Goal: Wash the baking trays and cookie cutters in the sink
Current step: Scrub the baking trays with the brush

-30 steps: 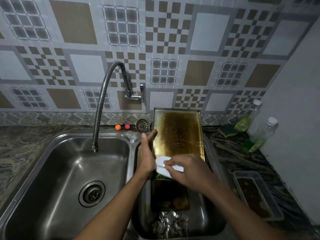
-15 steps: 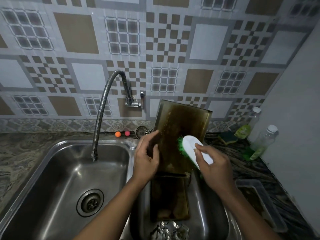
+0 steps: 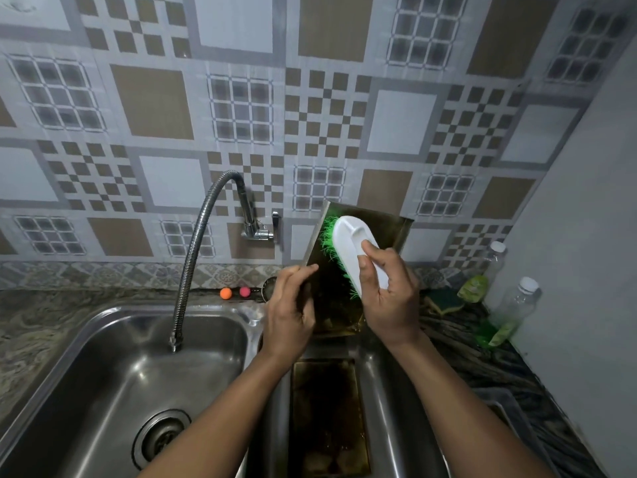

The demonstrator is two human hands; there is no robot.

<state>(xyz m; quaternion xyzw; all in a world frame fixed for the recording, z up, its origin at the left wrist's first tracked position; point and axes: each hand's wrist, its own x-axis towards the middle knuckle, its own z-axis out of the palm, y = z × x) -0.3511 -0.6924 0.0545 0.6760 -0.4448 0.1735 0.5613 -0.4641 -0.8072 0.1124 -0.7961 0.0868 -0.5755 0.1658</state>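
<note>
The grip of the left hand [image 3: 289, 315] is kept only on the edge of the upright baking tray [image 3: 327, 305], while the brush [image 3: 355, 253] is held by the right hand [image 3: 389, 298], so the wet tray can be pushed loose and dropped into the sink [image 3: 396, 391].

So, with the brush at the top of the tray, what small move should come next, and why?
Probably draw the brush down the tray toward its lower edge. The right hand holds the brush with its bristles against the upper part, the left hand steadies the tray's left edge, and the dark, stained surface below looks unscrubbed.
</note>
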